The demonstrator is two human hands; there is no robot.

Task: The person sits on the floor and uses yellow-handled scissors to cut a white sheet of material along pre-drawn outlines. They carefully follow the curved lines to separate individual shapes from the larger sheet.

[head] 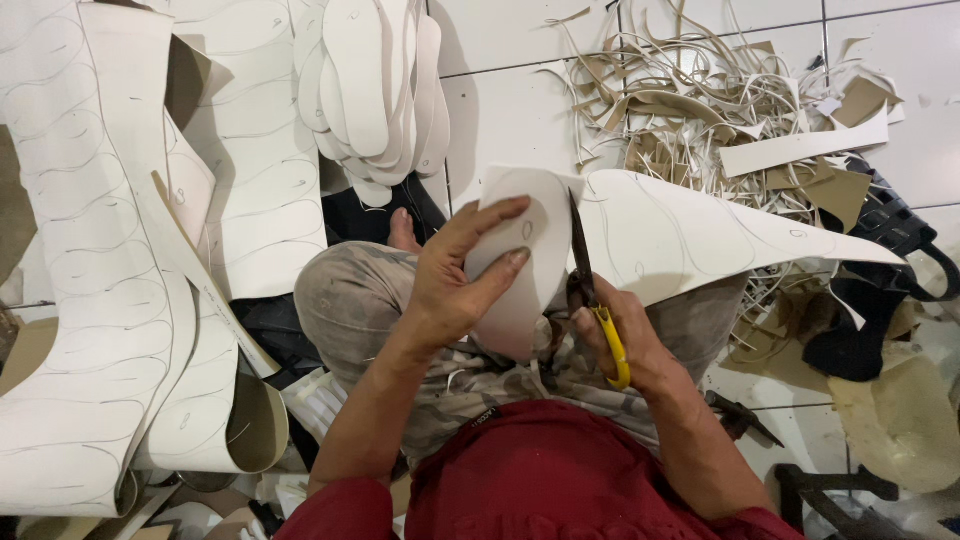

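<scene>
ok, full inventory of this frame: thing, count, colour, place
traced sheet being cut: one, white, centre, running right
insole cut-outs: one stack, white, top centre
traced sheets: several, white, left, some curled
offcut strips: one heap, cream and tan, top right
black bag: one, right edge
tiled floor: white, top centre
scissors: one pair, dark blades, yellow handle, in right hand
left hand: grips the sheet's part-cut insole end
right hand: closed on the scissors
</scene>
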